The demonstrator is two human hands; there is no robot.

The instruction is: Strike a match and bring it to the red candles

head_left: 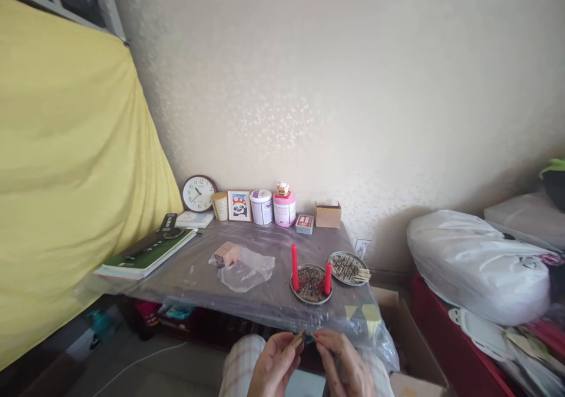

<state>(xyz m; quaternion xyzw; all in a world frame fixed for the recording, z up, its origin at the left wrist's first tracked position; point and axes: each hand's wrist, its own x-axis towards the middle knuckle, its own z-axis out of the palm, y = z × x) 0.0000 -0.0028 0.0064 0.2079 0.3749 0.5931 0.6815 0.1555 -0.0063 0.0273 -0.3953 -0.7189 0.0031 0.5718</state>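
My left hand (274, 364) and my right hand (342, 364) meet low in the view, just in front of the table edge. Both have fingers pinched around a small tan stick-like piece (298, 340) held between them; what it is I cannot make out. Directly beyond my hands a round metal plate (311, 284) sits on the plastic-covered table (198, 276), with two upright red candles (294, 266) on it. A second metal plate (348, 267) with thin sticks lies to its right.
A crumpled clear bag with a small wooden block (227, 252) lies mid-table. Books (145, 254) sit at the left. A clock (198, 193), tins and small boxes line the wall. A yellow sheet (66, 179) hangs left; white bags (477, 264) pile up right.
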